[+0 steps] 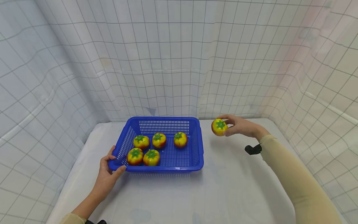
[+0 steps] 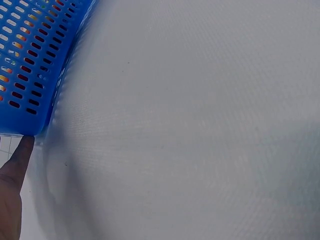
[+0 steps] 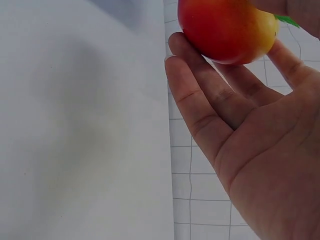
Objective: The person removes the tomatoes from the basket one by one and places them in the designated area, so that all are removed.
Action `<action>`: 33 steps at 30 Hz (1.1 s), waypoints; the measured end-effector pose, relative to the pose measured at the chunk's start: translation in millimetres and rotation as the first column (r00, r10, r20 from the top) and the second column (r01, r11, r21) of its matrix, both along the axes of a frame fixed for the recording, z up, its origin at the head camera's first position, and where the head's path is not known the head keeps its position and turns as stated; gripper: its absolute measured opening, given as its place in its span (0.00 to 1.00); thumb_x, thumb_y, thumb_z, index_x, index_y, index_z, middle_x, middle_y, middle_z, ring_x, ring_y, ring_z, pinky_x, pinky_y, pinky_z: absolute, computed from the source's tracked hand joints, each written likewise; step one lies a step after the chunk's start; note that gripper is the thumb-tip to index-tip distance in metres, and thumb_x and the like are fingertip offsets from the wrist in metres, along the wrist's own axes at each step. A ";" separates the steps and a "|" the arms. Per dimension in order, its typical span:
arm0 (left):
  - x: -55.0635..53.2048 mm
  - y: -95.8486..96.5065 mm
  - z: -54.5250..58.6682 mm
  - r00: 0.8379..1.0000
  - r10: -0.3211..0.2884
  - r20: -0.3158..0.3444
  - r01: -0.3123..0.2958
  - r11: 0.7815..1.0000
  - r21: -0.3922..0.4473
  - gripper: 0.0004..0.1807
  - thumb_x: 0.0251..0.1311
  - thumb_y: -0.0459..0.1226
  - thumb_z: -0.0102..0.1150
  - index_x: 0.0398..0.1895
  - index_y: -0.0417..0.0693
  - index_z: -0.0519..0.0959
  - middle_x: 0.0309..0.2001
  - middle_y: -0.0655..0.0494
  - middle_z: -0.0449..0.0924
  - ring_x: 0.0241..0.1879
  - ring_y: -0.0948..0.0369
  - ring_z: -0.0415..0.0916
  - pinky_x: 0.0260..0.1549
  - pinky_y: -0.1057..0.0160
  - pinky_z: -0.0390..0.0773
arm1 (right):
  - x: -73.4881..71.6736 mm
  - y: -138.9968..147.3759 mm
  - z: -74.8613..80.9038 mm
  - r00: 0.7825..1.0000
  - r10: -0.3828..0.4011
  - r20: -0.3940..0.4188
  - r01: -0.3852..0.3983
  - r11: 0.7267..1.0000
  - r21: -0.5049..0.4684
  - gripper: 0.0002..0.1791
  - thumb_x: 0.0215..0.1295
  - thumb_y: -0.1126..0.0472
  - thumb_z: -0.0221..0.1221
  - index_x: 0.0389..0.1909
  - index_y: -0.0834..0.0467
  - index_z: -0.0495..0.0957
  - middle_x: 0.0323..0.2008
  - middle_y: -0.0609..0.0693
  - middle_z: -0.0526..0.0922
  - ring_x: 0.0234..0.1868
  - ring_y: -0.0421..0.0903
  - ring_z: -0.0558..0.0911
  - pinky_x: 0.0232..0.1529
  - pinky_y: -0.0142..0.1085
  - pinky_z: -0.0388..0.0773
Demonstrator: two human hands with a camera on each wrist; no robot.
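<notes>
A blue plastic basket (image 1: 197, 146) with slotted sides stands on the white table. Several red-and-yellow toy fruits (image 1: 151, 157) with green leafy tops, like tomatoes or persimmons, lie inside it, mostly on the left. My left hand (image 1: 107, 175) grips the basket's front left corner, thumb over the rim; the left wrist view catches one finger (image 2: 17, 165) touching the basket (image 2: 30, 75). To the right of the basket, my right hand (image 1: 241, 127) pinches a similar toy fruit (image 1: 219, 127) above the table. The right wrist view shows that fruit's red underside (image 3: 220, 32) between thumb and fingers.
White cloth with a grey grid (image 1: 179, 62) hangs behind the table and along both sides. A white sheet (image 1: 167, 199) covers the tabletop. A black strap piece (image 1: 253, 150) sticks out at the right wrist.
</notes>
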State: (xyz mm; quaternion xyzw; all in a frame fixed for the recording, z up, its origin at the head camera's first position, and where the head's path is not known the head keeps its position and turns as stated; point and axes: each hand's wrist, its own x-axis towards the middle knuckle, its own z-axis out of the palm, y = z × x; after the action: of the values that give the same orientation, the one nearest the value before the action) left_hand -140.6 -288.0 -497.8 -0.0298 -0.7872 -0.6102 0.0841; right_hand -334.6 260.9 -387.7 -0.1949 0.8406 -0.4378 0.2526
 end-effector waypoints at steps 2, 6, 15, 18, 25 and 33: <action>0.1 -0.2 -0.1 1.000 0.001 0.001 -0.001 1.000 -0.004 0.25 0.75 0.32 0.55 0.60 0.52 0.50 0.83 0.58 0.34 0.79 0.43 0.36 0.56 0.84 0.63 | 0.6 3.8 -3.4 1.000 -0.010 -0.002 0.010 1.000 0.005 0.40 0.61 0.56 0.68 0.73 0.40 0.63 0.71 0.57 0.65 0.65 0.56 0.72 0.65 0.57 0.68; 0.3 -0.5 -0.3 1.000 0.000 0.003 0.000 1.000 -0.005 0.25 0.75 0.32 0.56 0.60 0.50 0.50 0.84 0.57 0.34 0.79 0.42 0.35 0.56 0.84 0.63 | 2.3 10.3 -10.1 1.000 -0.027 0.007 0.026 1.000 0.007 0.41 0.63 0.55 0.68 0.75 0.42 0.61 0.73 0.59 0.63 0.65 0.56 0.73 0.66 0.56 0.69; 0.8 -0.3 0.1 1.000 -0.001 0.009 0.001 1.000 -0.006 0.26 0.75 0.32 0.56 0.61 0.49 0.49 0.84 0.58 0.33 0.79 0.42 0.35 0.55 0.84 0.64 | 3.2 22.1 -28.6 0.998 -0.056 0.040 0.056 0.998 0.003 0.40 0.62 0.53 0.69 0.74 0.42 0.62 0.74 0.59 0.63 0.62 0.55 0.76 0.66 0.56 0.69; 0.8 -0.3 0.5 1.000 0.002 0.012 -0.002 1.000 -0.011 0.26 0.75 0.33 0.56 0.61 0.48 0.49 0.84 0.58 0.33 0.79 0.41 0.35 0.55 0.84 0.64 | 2.8 25.3 -34.7 0.996 -0.063 0.060 0.063 0.998 -0.008 0.41 0.63 0.52 0.69 0.74 0.43 0.62 0.74 0.59 0.62 0.61 0.55 0.78 0.65 0.53 0.72; 0.5 0.0 0.7 1.000 0.003 0.012 -0.003 1.000 -0.005 0.26 0.75 0.32 0.55 0.61 0.49 0.49 0.83 0.59 0.33 0.79 0.40 0.35 0.55 0.83 0.65 | 3.4 29.1 -45.3 0.994 -0.074 0.081 0.076 0.997 -0.025 0.41 0.63 0.54 0.70 0.75 0.47 0.61 0.74 0.61 0.62 0.63 0.56 0.76 0.60 0.47 0.78; 0.0 -0.4 0.7 1.000 0.008 0.015 -0.007 1.000 -0.013 0.27 0.75 0.33 0.56 0.62 0.49 0.48 0.83 0.60 0.33 0.79 0.40 0.34 0.54 0.83 0.65 | 5.3 28.2 -55.1 0.993 -0.074 0.093 0.076 0.997 -0.018 0.40 0.64 0.54 0.69 0.74 0.47 0.62 0.74 0.61 0.63 0.67 0.56 0.72 0.59 0.46 0.79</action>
State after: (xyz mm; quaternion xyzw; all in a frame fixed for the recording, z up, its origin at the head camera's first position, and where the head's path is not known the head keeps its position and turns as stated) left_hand -140.5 -288.4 -497.1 -0.0227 -0.7917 -0.6052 0.0803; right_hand -329.4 289.0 -442.7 -0.1453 0.8299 -0.4646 0.2725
